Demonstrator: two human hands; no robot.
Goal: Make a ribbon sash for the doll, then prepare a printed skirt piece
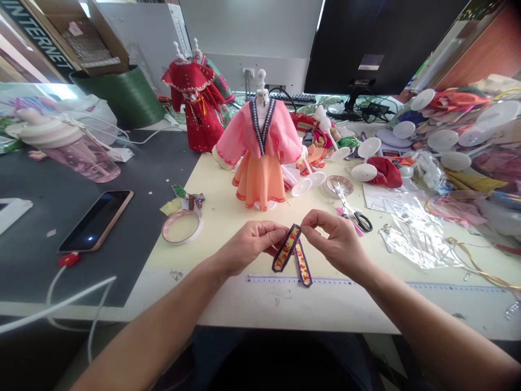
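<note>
A narrow yellow strip (286, 250) with red patterns and a dark border is folded near its top, its two ends hanging apart over the pale table. My left hand (260, 239) pinches its left side between thumb and fingers. At the fold's top right corner, the thumb and forefinger of my right hand (331, 239) are pressed together on it. Behind my hands stands a small dress form in a pink top (280, 133) and an orange skirt (260, 176). Under the strip's lower end lies a clear ruler (334, 281).
Scissors (348, 206) and a tape roll (340, 185) lie beyond my right hand; another tape roll (181, 226) is at the left. A phone (96, 220) and a bottle (77, 146) are further left. Plastic packets (423, 233) cover the right side.
</note>
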